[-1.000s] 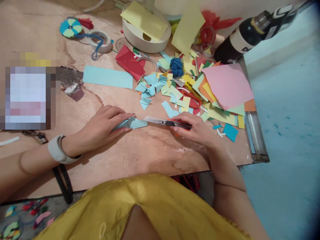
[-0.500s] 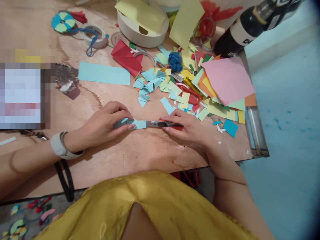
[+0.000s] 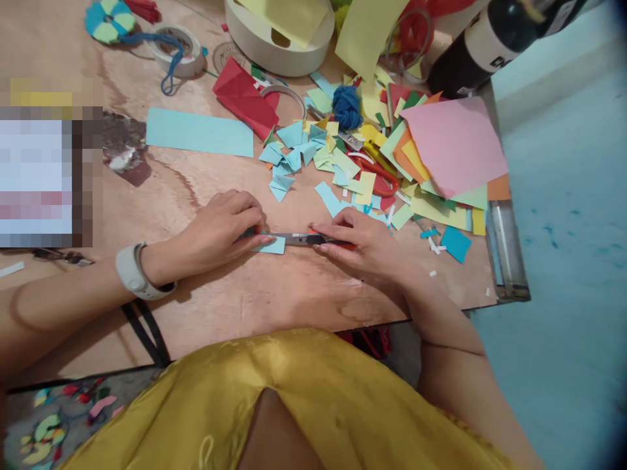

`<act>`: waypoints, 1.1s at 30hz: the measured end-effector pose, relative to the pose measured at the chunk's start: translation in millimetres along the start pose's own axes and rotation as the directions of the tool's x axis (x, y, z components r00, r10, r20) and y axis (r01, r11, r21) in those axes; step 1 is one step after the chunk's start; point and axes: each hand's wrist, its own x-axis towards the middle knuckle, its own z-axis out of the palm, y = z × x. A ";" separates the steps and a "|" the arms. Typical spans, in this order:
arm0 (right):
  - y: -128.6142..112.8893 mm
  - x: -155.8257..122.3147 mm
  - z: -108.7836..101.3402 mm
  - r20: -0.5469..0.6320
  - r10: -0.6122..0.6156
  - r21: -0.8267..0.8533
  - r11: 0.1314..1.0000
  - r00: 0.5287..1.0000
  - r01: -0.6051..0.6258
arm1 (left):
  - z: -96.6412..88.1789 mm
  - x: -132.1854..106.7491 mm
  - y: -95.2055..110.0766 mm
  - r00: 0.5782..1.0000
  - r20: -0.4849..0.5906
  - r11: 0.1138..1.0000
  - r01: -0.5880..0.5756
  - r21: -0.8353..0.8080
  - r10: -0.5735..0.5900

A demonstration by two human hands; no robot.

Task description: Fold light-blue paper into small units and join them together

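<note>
My left hand point(image 3: 228, 225) has its fingers closed on a small light-blue paper strip point(image 3: 272, 246), whose right end sticks out past the fingertips. Along the strip's upper edge lies a utility knife point(image 3: 292, 239), slim and grey, with black and orange on its body. Its far-left end disappears under my left fingers. My right hand point(image 3: 360, 241) pinches the knife's right part between thumb and fingers, low over the wooden table point(image 3: 294, 294).
A longer light-blue strip point(image 3: 198, 132) lies behind my left hand. Folded blue pieces point(image 3: 291, 153), paper scraps, red-handled scissors point(image 3: 379, 179), blue yarn point(image 3: 347, 108) and pink paper point(image 3: 455, 147) crowd the back right. A dark bottle point(image 3: 482, 49) stands near the wall. White tape point(image 3: 179, 52) lies back left.
My left hand has moved right and closed further over the strip, so less of it shows. The knife has shifted slightly left over the strip. The view has also shifted.
</note>
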 end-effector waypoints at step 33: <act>-10.5 -14.2 -6.4 0.247 0.003 0.069 0.997 0.969 -0.021 | 4.2 0.9 6.6 1.000 0.013 1.000 0.000 -0.010 0.000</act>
